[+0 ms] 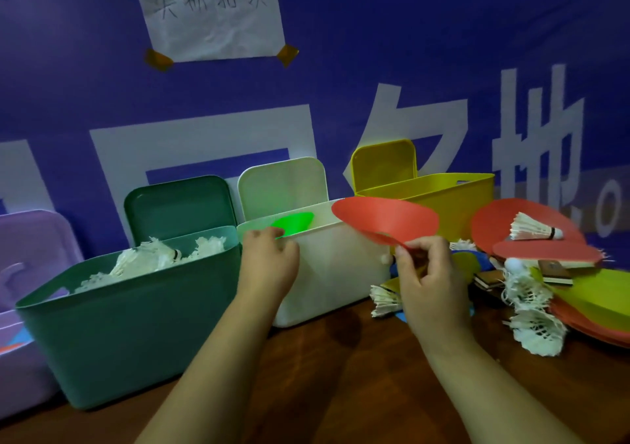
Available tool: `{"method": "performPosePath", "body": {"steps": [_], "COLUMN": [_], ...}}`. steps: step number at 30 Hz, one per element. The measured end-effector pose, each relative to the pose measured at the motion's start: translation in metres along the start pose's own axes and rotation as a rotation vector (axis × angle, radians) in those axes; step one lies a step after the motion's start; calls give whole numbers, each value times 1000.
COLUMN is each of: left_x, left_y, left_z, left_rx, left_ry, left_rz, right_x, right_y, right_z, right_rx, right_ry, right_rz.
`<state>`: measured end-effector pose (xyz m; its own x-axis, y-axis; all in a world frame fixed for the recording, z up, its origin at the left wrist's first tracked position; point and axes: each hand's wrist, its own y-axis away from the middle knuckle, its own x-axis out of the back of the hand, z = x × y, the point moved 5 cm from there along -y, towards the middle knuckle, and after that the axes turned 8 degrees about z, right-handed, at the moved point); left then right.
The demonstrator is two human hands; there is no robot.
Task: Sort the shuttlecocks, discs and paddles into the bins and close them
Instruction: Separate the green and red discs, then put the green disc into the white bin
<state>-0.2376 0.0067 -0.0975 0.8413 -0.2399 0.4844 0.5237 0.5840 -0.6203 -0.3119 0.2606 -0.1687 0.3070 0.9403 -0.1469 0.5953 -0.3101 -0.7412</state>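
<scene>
Being pinched at its near edge between the thumb and fingers of the right hand [426, 280], the red disc [385, 220] is held tilted above the right end of the white bin [334, 273]. Its far edge is close to the front wall of the yellow bin [443, 201]. The green disc [293, 225] is gripped at its near edge by the curled fingers of the left hand [269, 259], just at the rim of the white bin, and most of it is already inside. Shuttlecocks [153, 259] are seen in the green bin [136, 324], which is placed just beside the white bin on its left. The lids [180, 205] are stood upright behind the three bins. A mixed pile [531, 293] of discs, shuttlecocks and paddles is crowded at the right of the table [341, 375]. Bare wood is left in front of the bins, under the forearms.
</scene>
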Motion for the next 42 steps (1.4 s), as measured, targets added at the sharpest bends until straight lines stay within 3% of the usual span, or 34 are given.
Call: {"method": "performPosePath", "body": {"steps": [4,9,13,17,21,23,26,30,35,42], "left_x": [-11,-9,-9,-7,-6,-5,-4,-15,-62,-108], "left_y": [8,7,8,8,9,10,12,26,57,94], "left_z": [-3,-9,-13,-16,-15,-14,-8,8,17,18], "left_rx": [-163,-162,-164,-157,-148,-148,-180,-365,-439,-574], "left_ry": [-212,-206,-223,-233,-216,-205,-226,-179,-64,19], "left_rz": [-14,10,25,55,45,56,105,149,-147,-433], "right_x": [-3,-15,-41,-83,-113,-109,-83,-33,7,16], "right_y": [-2,2,-17,-55,-73,-72,-66,-49,-24,-30], "right_z": [0,-6,-42,-59,-38,-27,-22,-11,15,17], "right_rx": [9,-19,91,210,218,236,248,256,278,152], "right_ry": [12,9,77,202,611,698,620,554,511,298], "right_rz": [3,-33,-76,-193,-483,-564,-504,-350,-253,-180]}}
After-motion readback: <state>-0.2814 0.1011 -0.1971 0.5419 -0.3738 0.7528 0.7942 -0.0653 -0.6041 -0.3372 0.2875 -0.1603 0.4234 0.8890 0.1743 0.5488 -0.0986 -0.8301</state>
